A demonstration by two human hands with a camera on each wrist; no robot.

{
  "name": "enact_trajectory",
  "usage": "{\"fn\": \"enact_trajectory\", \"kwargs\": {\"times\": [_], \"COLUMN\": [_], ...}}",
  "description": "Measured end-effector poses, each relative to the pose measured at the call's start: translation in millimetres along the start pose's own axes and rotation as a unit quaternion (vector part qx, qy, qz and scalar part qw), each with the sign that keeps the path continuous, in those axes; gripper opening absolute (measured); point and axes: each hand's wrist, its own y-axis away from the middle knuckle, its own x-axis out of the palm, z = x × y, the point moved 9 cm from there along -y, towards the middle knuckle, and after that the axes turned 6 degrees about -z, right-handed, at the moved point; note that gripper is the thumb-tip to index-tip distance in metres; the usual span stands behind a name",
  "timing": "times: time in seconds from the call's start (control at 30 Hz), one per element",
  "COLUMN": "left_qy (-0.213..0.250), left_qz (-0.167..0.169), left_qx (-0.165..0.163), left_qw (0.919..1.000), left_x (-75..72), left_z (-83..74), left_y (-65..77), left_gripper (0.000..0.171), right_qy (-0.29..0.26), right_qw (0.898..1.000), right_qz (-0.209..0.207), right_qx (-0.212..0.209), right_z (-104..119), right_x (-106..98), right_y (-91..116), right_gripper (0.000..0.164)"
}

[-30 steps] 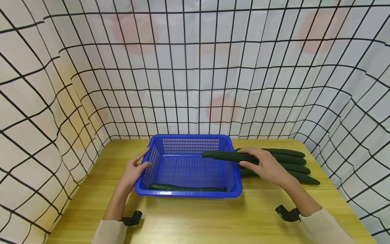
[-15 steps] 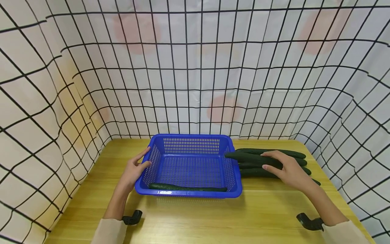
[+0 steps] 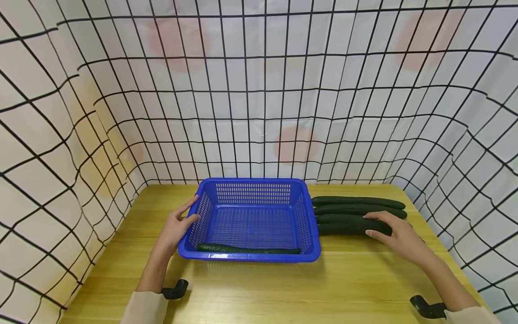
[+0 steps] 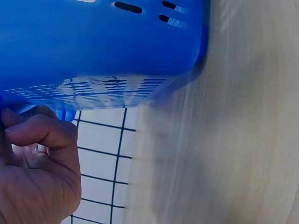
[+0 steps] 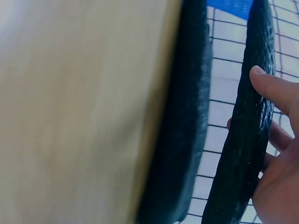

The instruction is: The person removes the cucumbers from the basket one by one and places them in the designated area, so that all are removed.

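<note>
My left hand (image 3: 175, 228) grips the left rim of a blue plastic basket (image 3: 263, 257), thumb and fingers bent over its edge, as the left wrist view also shows. Inside the basket one dark green cucumber (image 3: 243, 249) lies along the near wall. To the right of the basket, my right hand (image 3: 398, 235) holds a cucumber (image 5: 243, 135) between thumb and fingers. It is held just over the other cucumbers, and in the right wrist view a gap parts it from the front one (image 5: 175, 112). The palm hides its right end from the head view.
Behind the held one, more cucumbers (image 3: 360, 209) lie side by side on the wooden table (image 3: 251, 292), their left ends close to the basket. A black wire grid (image 3: 265, 119) with white sheeting stands around the back and sides.
My right hand has carried the cucumber from over the basket's right rim rightward and down to the cucumber row. The left hand and basket have stayed put.
</note>
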Motion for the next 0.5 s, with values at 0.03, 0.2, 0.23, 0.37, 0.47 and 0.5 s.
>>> {"fn": "enact_trajectory", "kwargs": {"times": [0.03,0.2,0.23,0.37,0.47,0.5], "left_qy": [0.0,0.003,0.003,0.005,0.004,0.005], "left_qz": [-0.001,-0.002,-0.002,0.002,0.005,0.005], "left_qx": [0.0,-0.003,-0.003,-0.006,-0.006,-0.005], "left_qw": [1.0,1.0,1.0,1.0,1.0,1.0], "left_x": [-0.2,-0.8,-0.9,-0.7,-0.8,-0.8], "left_z": [0.3,1.9,2.0,2.0,1.8,1.5], "left_y": [-0.2,-0.7,-0.7,-0.8,-1.0,-1.0], "left_gripper": [0.064,0.064,0.064,0.064,0.064,0.064], "right_qy": [0.003,0.007,0.005,0.009,0.017,0.017], "right_qw": [1.0,1.0,1.0,1.0,1.0,1.0], "right_qz": [0.002,0.016,0.019,0.02,0.012,0.01], "right_qx": [-0.001,0.001,0.003,-0.002,-0.012,-0.015], "right_z": [-3,-13,-15,-19,-20,-21], "right_x": [2,12,14,18,21,21], "right_y": [2,9,10,13,14,14], "right_gripper": [0.044,0.042,0.041,0.04,0.039,0.039]}}
